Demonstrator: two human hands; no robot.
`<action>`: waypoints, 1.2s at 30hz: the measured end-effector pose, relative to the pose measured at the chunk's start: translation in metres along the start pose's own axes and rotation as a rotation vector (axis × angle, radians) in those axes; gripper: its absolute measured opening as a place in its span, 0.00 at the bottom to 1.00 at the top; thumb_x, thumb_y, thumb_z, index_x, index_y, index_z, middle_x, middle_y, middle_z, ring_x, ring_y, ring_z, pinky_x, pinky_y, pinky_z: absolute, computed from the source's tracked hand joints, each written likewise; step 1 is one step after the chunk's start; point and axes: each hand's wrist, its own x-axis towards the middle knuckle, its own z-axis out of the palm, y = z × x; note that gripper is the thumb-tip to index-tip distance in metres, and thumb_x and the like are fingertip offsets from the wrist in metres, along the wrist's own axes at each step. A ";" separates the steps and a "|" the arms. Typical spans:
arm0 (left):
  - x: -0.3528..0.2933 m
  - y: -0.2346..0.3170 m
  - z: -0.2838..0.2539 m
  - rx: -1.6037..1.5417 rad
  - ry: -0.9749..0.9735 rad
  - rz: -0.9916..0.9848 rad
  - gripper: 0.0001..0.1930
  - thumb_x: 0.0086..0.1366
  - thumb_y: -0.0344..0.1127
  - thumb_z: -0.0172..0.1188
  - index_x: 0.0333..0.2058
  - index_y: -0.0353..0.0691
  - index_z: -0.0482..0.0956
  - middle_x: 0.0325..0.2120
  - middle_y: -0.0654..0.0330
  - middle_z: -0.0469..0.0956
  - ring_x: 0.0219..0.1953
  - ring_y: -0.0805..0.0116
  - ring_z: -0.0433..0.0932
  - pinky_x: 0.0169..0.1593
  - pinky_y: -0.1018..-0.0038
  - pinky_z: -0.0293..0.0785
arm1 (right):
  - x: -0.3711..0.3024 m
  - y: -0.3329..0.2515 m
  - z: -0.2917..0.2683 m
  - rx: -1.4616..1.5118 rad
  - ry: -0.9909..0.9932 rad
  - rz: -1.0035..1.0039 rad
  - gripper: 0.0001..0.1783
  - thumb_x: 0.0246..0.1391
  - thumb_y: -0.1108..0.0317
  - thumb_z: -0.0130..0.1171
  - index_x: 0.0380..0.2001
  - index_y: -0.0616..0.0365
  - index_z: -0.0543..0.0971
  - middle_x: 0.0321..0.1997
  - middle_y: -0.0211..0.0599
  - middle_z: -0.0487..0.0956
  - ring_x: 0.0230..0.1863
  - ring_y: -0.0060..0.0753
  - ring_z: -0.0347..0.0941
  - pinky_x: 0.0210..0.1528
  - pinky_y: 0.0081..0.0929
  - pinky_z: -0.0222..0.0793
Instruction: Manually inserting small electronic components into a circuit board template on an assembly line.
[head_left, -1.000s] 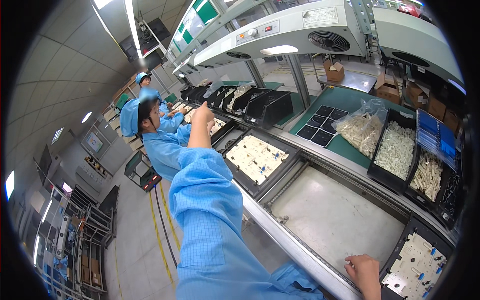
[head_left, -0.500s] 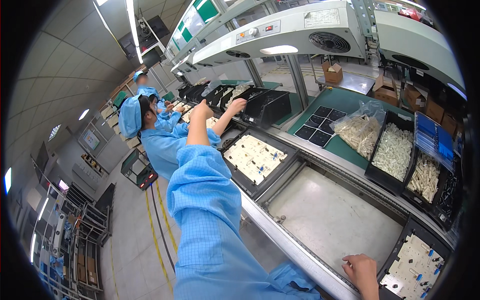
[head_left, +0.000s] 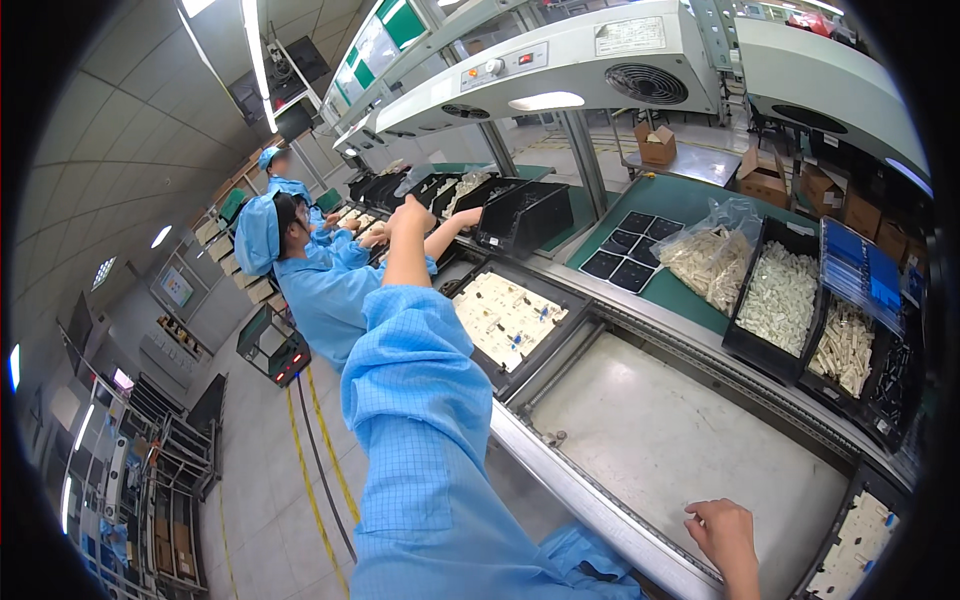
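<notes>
"Blue checked sleeve (head_left: 420, 410), middle of frame. Whose?"

"The wearer's left arm. It ran up from the lower edge; left hand (head_left: 408, 218) sat at upper centre."

"Finger state?"

"Couldn't tell. Fingers were mostly hidden behind the wrist and back of the hand, so the grip was unreadable."

"Right hand (head_left: 722, 530)?"

"Lower right, over the grey metal bed (head_left: 670, 430). Fingers loosely curved, slightly spread, nothing seen in them. Contact with the metal: unclear."

"Boards?"

"Cream board (head_left: 510, 312) with small dark and blue parts lay in a black tray (head_left: 552, 352) at centre, below and right of the left hand. Second cream board (head_left: 855, 545) was at lower right, just right of the right hand, partly cut by the dark rim."

"Surroundings, quick."

"Right side: black bin (head_left: 757, 357) of whitish pieces, clear bag (head_left: 712, 258) of cream pieces just left of it, then black square panels (head_left: 628, 252) on the green mat. Co-worker (head_left: 315, 290) in blue stood left of the wearer's arm, one bare forearm reaching toward a black bin past the left hand."
</notes>
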 end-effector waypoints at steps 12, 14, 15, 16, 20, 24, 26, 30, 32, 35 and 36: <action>-0.216 -0.044 0.143 0.129 -0.490 0.587 0.22 0.55 0.57 0.56 0.36 0.45 0.80 0.32 0.51 0.80 0.37 0.52 0.79 0.42 0.61 0.74 | -0.001 -0.006 -0.003 -0.022 -0.053 -0.050 0.07 0.39 0.68 0.64 0.27 0.52 0.82 0.22 0.34 0.79 0.28 0.37 0.75 0.32 0.33 0.70; -0.243 -0.055 0.155 0.002 -0.401 0.547 0.23 0.56 0.56 0.56 0.36 0.40 0.75 0.30 0.51 0.80 0.35 0.51 0.79 0.40 0.58 0.74 | -0.001 -0.008 -0.002 -0.020 -0.059 -0.057 0.07 0.39 0.68 0.63 0.27 0.52 0.82 0.21 0.34 0.79 0.28 0.37 0.75 0.32 0.33 0.70; -0.247 -0.061 0.163 -0.078 -0.340 0.545 0.22 0.55 0.54 0.57 0.33 0.38 0.71 0.28 0.51 0.79 0.33 0.51 0.79 0.37 0.56 0.74 | -0.002 -0.008 -0.003 -0.019 -0.057 -0.063 0.07 0.39 0.67 0.63 0.27 0.52 0.82 0.21 0.34 0.78 0.29 0.37 0.75 0.32 0.34 0.70; -0.248 -0.065 0.172 -0.083 -0.348 0.549 0.22 0.55 0.54 0.57 0.33 0.38 0.71 0.28 0.51 0.79 0.33 0.51 0.79 0.37 0.56 0.74 | -0.003 -0.007 -0.003 -0.025 -0.060 -0.055 0.07 0.39 0.67 0.63 0.27 0.52 0.82 0.21 0.34 0.78 0.29 0.37 0.75 0.32 0.34 0.70; -0.244 -0.057 0.195 -0.076 -0.087 0.668 0.18 0.55 0.49 0.58 0.27 0.37 0.75 0.27 0.49 0.77 0.32 0.49 0.77 0.35 0.57 0.72 | -0.006 -0.005 -0.001 -0.053 -0.039 -0.044 0.08 0.42 0.66 0.62 0.29 0.52 0.82 0.22 0.34 0.79 0.30 0.38 0.75 0.34 0.35 0.71; -0.230 -0.065 0.203 -0.041 -0.103 0.684 0.22 0.56 0.52 0.57 0.21 0.35 0.77 0.24 0.46 0.76 0.31 0.45 0.76 0.34 0.55 0.70 | 0.005 0.006 0.001 -0.018 -0.088 -0.086 0.09 0.47 0.64 0.59 0.33 0.52 0.80 0.29 0.36 0.79 0.36 0.40 0.75 0.38 0.35 0.72; -0.236 -0.068 0.195 -0.093 -0.057 0.800 0.20 0.55 0.49 0.59 0.19 0.36 0.73 0.20 0.48 0.74 0.26 0.46 0.74 0.31 0.54 0.69 | 0.005 0.008 -0.009 0.006 -0.095 -0.068 0.11 0.49 0.63 0.58 0.36 0.53 0.79 0.32 0.37 0.78 0.40 0.41 0.75 0.40 0.37 0.72; -0.267 -0.049 0.179 -0.164 -0.172 0.905 0.20 0.56 0.47 0.60 0.17 0.35 0.72 0.17 0.49 0.72 0.23 0.46 0.72 0.30 0.55 0.68 | 0.012 0.036 -0.043 -0.043 0.024 -0.001 0.11 0.48 0.64 0.58 0.35 0.54 0.79 0.33 0.39 0.78 0.41 0.42 0.74 0.40 0.37 0.72; -0.295 -0.032 0.169 -0.200 -0.235 0.986 0.20 0.55 0.46 0.60 0.15 0.35 0.70 0.16 0.49 0.71 0.23 0.47 0.72 0.29 0.57 0.68 | 0.026 0.060 -0.072 0.008 0.144 0.112 0.10 0.47 0.66 0.59 0.34 0.55 0.80 0.33 0.40 0.78 0.40 0.44 0.74 0.40 0.37 0.72; -0.338 -0.016 0.156 -0.307 -0.301 1.167 0.19 0.54 0.43 0.62 0.13 0.37 0.69 0.15 0.51 0.71 0.22 0.49 0.73 0.26 0.60 0.68 | 0.065 0.108 -0.117 -0.149 0.452 0.076 0.09 0.45 0.69 0.60 0.33 0.57 0.80 0.29 0.39 0.77 0.34 0.40 0.73 0.38 0.32 0.70; -0.353 -0.009 0.152 -0.325 -0.343 1.225 0.18 0.54 0.43 0.62 0.14 0.37 0.70 0.15 0.52 0.71 0.23 0.50 0.73 0.26 0.60 0.69 | 0.078 0.120 -0.131 -0.116 0.515 0.135 0.09 0.45 0.70 0.60 0.33 0.58 0.80 0.30 0.40 0.77 0.33 0.41 0.73 0.38 0.32 0.70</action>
